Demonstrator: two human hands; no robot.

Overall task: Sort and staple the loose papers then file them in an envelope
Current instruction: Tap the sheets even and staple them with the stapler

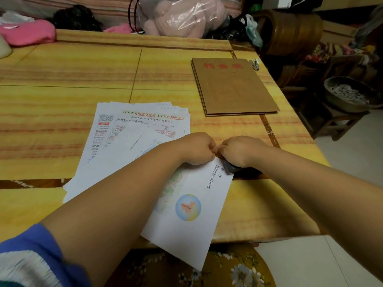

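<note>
White map sheet (192, 206) lies on the yellow worktop (62, 100), its long axis running from near-left to far-right. Left hand (196, 149) pinches its far corner; right hand (240, 151) grips a dark stapler (230, 167) there.

table: yellow striped top (83, 65), dark inlaid seams
floor: pale tile (339, 262) at 4 o'clock
clutter at 12: clear plastic bag (178, 15) of pink stuff, pink cloth (29, 32) toward 10
2 o'clock: brown wicker chair (290, 32), basin (348, 94) on wooden stool (339, 123)
6 o'clock: floral seat cushion (238, 270)
</note>
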